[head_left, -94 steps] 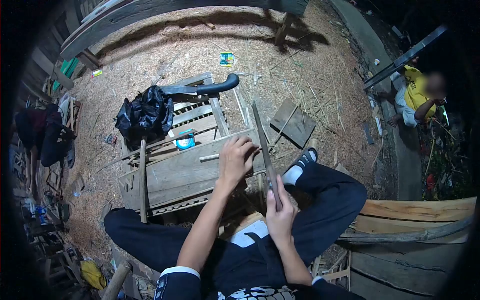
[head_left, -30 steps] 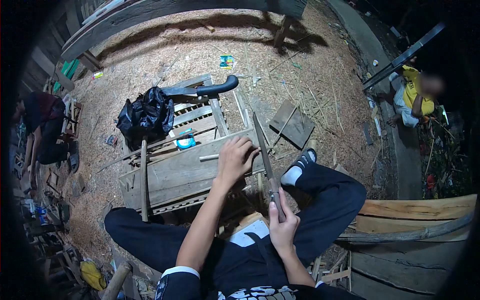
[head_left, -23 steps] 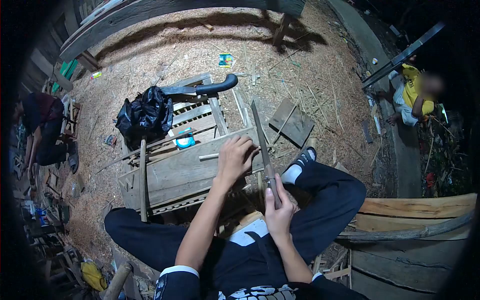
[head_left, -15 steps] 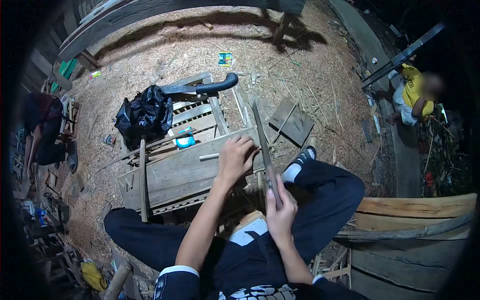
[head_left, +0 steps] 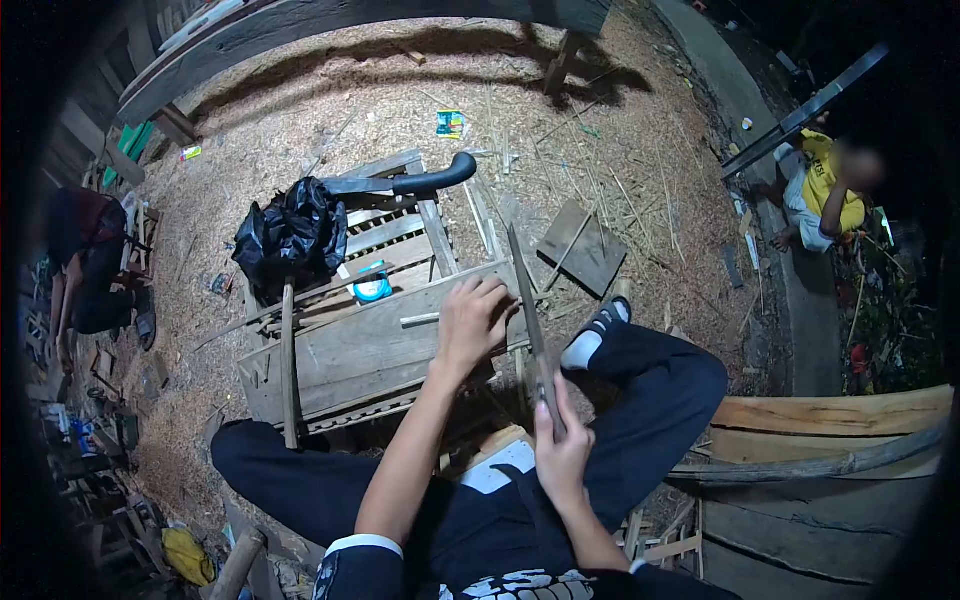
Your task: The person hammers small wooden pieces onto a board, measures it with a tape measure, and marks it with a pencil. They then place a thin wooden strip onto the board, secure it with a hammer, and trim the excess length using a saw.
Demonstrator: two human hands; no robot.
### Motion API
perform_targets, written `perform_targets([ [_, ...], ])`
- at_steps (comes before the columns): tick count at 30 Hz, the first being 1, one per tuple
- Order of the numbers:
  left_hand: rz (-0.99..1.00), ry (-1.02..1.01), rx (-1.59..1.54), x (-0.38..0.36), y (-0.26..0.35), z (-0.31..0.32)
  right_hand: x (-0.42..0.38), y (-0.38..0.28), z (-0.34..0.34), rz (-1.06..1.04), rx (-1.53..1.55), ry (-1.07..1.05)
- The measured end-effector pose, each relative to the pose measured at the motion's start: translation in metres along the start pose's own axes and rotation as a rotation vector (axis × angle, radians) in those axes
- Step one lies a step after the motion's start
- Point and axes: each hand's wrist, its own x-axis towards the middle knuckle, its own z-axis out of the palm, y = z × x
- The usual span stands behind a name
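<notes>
My left hand [head_left: 472, 325] is closed over a thin pale wooden stick [head_left: 420, 319], which lies along a wooden plank [head_left: 350, 350] on a low slatted bench. One end of the stick shows left of the hand; the part under my fingers is hidden. In my right hand [head_left: 563, 440] is the handle of a long narrow knife [head_left: 528, 300]. Its blade points up and away, just past the plank's right end and beside my left fingers. A large knife with a black curved handle [head_left: 435, 178] lies at the bench's far side, next to a black plastic bag [head_left: 290, 235].
A blue-and-white round object [head_left: 372, 284] rests on the slats. An upright stick [head_left: 289, 370] leans at the bench's near left. Right of it lies a dark square board [head_left: 582, 248]. A person in yellow [head_left: 825, 190] sits at the right, another person [head_left: 100, 260] at the left. Shavings cover the ground.
Both hands stay almost in place. The knife has shifted very slightly, its tip a little lower. The person in yellow has raised an arm toward the head.
</notes>
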Motion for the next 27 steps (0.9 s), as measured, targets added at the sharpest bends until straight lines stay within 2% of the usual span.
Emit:
perform_targets([
  [3,0.005,-0.018,0.03,-0.002,0.003,-0.001,-0.002,0.005,0.002,-0.044,0.021,0.046],
  [5,-0.019,-0.02,0.015,-0.001,0.003,-0.002,0.022,-0.008,0.009,0.087,0.032,-0.021],
  [8,0.005,-0.025,0.014,-0.002,-0.002,0.001,0.026,-0.016,0.006,0.062,-0.016,-0.031],
  [10,0.025,0.006,0.022,-0.001,-0.001,0.003,0.007,0.004,0.003,-0.039,-0.001,0.02],
  [16,-0.019,0.03,0.036,0.005,-0.003,0.013,0.013,-0.009,0.0,-0.027,0.042,0.054],
  [18,-0.004,-0.019,-0.005,0.009,-0.005,0.013,0.008,-0.01,-0.008,-0.002,0.041,0.035],
  [20,0.018,0.024,0.001,0.011,-0.005,0.013,0.0,-0.01,-0.017,0.063,0.019,-0.007],
  [21,0.016,0.007,0.004,0.011,-0.005,0.012,0.0,-0.011,-0.016,-0.022,0.025,0.031],
  [22,0.013,-0.014,0.007,0.01,-0.005,0.013,0.004,-0.011,-0.015,-0.019,0.022,0.033],
  [27,0.008,-0.06,0.04,0.008,-0.006,0.011,0.026,-0.021,-0.01,0.13,-0.006,-0.055],
])
